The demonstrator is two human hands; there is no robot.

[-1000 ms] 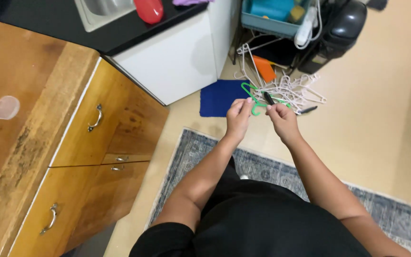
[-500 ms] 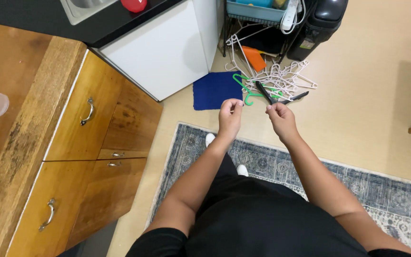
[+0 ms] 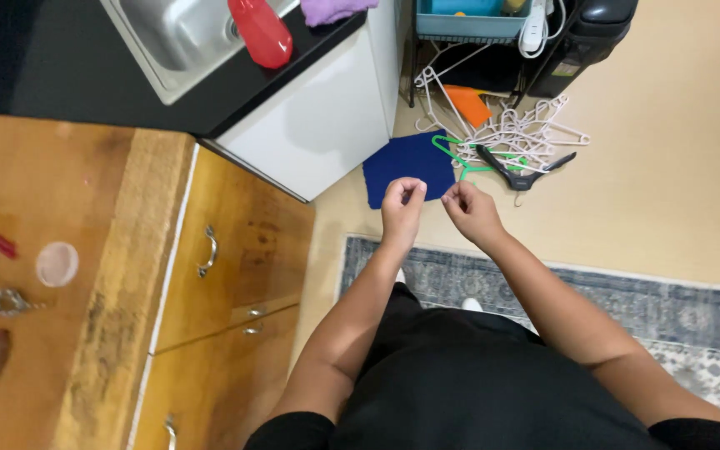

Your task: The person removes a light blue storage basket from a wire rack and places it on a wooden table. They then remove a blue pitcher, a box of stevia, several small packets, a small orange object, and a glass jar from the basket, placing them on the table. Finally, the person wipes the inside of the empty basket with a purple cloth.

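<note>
Both hands hover just short of the blue mat (image 3: 406, 167). The left hand (image 3: 402, 208) and right hand (image 3: 470, 210) pinch fingertips closed; what they grip is too small to tell. Beyond the mat lies a hanger pile (image 3: 514, 137).

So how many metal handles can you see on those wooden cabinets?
4: one on the top drawer, two small ones lower down, one at the bottom edge. More may lie out of view.

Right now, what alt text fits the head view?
Two bare hands, left hand and right hand, pinch fingertips together above a pile of white, green and black clothes hangers on the beige floor, beside a wooden drawer cabinet.
</note>
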